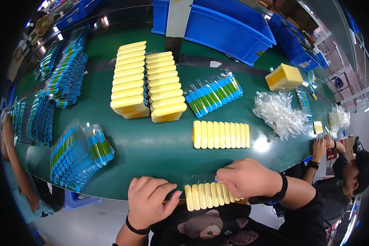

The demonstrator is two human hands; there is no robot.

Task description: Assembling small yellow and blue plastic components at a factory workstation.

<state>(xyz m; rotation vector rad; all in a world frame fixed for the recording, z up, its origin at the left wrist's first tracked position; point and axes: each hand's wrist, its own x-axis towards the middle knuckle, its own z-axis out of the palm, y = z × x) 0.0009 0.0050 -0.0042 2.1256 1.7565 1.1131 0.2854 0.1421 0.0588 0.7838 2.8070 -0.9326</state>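
My right hand (248, 178) is closed on the right end of a row of yellow nail files (207, 196), flat strips with rounded ends lying side by side. Thin clear film shows along the row's upper edge. My left hand (153, 201) is beside the row's left end, fingers loosely bent and thumb apart, with nothing visible in it. The row is held at the table's near edge, in front of my black shirt. Just beyond my hands, another row of yellow nail files (221, 134) lies flat on the green table (151, 151).
Two tall yellow stacks (129, 82) stand mid-table, beside a blue-green bagged set (214, 95). Clear plastic sleeves (280, 112) are heaped at right, near a yellow block (284, 77). Blue bundles (67, 78) cover the left. Blue crates (229, 30) stand behind. Co-workers' hands (321, 145) work at both sides.
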